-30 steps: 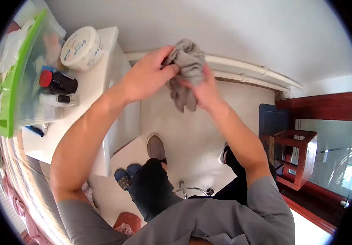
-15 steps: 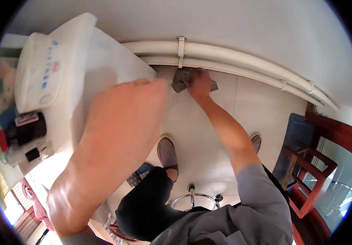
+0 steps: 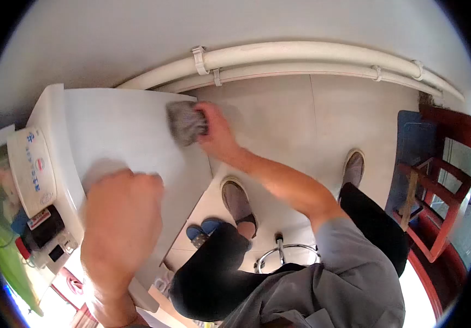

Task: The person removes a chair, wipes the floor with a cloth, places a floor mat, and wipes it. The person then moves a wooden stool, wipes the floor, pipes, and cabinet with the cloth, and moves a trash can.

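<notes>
A crumpled grey cloth (image 3: 185,123) lies against the side of the white cabinet (image 3: 118,123), near its lower edge by the floor. My right hand (image 3: 216,131) is closed on the cloth, with the arm reaching across from the right. My left hand (image 3: 123,210) is nearer the camera, in front of the cabinet's side and blurred. Its fingers are curled, and what they hold, if anything, is hidden.
Two white pipes (image 3: 290,52) run along the wall's foot. A white tub (image 3: 32,169) and a dark bottle (image 3: 44,227) stand on the cabinet. Blue clogs (image 3: 205,227) lie on the floor (image 3: 290,126). A red wooden stool (image 3: 437,202) is at the right.
The cloth was first in both hands, then on the floor by the pipes in my right hand. It is now at the cabinet's side, further left. My left hand has moved left and down.
</notes>
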The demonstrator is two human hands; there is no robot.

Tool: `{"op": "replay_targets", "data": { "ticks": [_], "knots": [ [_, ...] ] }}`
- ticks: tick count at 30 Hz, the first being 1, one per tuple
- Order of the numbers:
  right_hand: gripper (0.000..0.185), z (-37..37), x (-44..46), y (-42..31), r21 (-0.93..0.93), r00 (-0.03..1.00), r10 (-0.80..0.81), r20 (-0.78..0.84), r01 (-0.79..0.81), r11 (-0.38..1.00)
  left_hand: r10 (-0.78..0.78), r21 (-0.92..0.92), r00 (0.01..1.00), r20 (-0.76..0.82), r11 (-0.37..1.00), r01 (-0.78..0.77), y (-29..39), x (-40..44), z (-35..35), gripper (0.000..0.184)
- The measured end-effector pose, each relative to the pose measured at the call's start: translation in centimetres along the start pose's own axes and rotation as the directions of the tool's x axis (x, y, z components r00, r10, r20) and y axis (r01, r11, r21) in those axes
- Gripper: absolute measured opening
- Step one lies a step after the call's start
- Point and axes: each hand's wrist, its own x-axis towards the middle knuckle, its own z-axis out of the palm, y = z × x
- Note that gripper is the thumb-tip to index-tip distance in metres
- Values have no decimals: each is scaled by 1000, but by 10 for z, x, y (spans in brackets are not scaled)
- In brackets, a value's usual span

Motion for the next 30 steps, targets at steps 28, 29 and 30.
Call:
{"op": "replay_targets", "data": {
  "ticks": [28, 29, 30],
  "knots": [
    [57, 55, 26, 43, -165, 970, 189, -154, -214, 963, 201, -117, 975, 97, 975, -189, 18, 1, -2, 9],
    [57, 52, 16, 2, -91, 986, 52, -156, -67, 994, 200, -120, 974, 104, 975, -187, 18, 1, -2, 9],
    [57, 50, 11, -16, -16, 981, -87, -173, 85, 996, 194, -116, 975, 106, 976, -182, 19, 2, -3, 8]
  ]
}}
